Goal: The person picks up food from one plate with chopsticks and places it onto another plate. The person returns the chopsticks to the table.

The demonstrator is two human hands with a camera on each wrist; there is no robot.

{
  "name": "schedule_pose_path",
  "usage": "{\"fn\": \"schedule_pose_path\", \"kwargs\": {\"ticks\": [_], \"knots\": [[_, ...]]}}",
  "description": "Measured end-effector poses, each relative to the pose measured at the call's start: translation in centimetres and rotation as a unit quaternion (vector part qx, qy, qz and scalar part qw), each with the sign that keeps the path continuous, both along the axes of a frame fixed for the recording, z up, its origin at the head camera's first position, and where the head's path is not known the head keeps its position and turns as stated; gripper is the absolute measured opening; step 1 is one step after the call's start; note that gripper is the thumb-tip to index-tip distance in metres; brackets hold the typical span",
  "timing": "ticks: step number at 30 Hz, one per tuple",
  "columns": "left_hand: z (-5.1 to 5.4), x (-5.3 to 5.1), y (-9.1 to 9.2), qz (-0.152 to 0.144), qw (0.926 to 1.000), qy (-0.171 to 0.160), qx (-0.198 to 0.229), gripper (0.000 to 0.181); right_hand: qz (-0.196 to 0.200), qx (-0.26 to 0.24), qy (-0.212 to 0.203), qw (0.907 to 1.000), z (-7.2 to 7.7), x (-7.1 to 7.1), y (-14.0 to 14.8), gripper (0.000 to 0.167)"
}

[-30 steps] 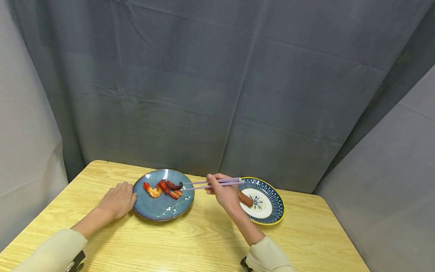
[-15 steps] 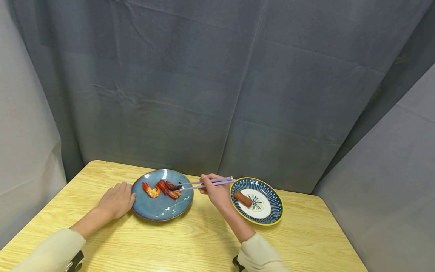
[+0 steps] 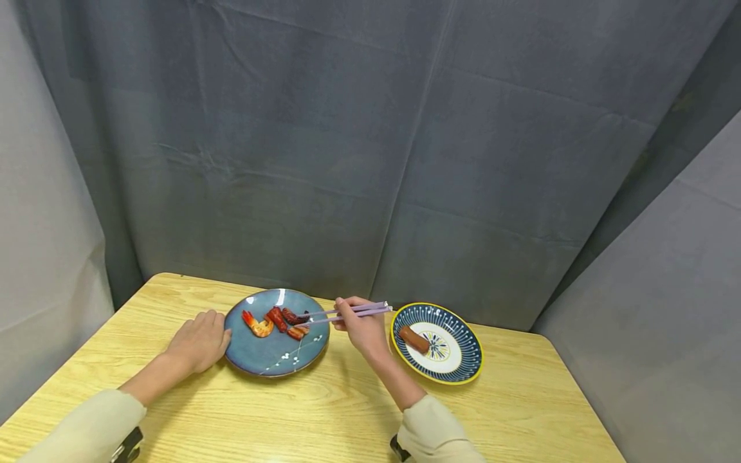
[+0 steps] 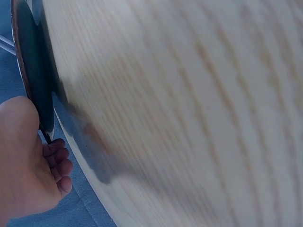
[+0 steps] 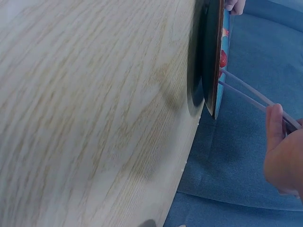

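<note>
A blue plate bears a shrimp, a red piece, a dark curled piece and a striped piece. My left hand holds the plate's left rim; in the left wrist view the thumb of that hand lies at the rim and its fingers curl by the edge. Right of the plate, my right hand grips two lilac chopsticks, their tips slightly apart at the dark and striped pieces. In the right wrist view, the chopsticks reach over the rim from my right hand.
A patterned plate with a yellow rim stands to the right, bearing a brown sausage-like piece. Both plates are on a wooden table. A grey curtain hangs behind the table, with pale cloth at the sides.
My right hand has moved left with the chopsticks, whose tips have come farther over the blue plate. The brown piece, partly hidden before, is in full view. My left hand has stayed at the rim.
</note>
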State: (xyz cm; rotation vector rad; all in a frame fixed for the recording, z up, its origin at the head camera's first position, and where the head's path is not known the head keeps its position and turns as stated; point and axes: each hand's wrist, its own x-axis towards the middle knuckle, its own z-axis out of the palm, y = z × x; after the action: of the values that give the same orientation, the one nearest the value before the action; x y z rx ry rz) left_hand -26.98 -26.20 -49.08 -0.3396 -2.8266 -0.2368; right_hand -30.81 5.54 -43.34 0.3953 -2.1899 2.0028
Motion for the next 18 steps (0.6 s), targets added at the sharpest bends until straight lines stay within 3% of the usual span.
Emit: {"fn": "schedule_pose_path", "kwargs": {"ticks": [7,18], "knots": [[-0.1,-0.1,0.0,0.0,1.0,0.004,-0.001,0.024,0.001,0.012,0.021,0.9997,0.0,-0.2,-0.4,0.023],[-0.1,0.1,0.0,0.002,0.9999,0.007,0.008,0.02,-0.001,0.026,0.022,0.9994,-0.3,-0.7,-1.2,0.023]]}}
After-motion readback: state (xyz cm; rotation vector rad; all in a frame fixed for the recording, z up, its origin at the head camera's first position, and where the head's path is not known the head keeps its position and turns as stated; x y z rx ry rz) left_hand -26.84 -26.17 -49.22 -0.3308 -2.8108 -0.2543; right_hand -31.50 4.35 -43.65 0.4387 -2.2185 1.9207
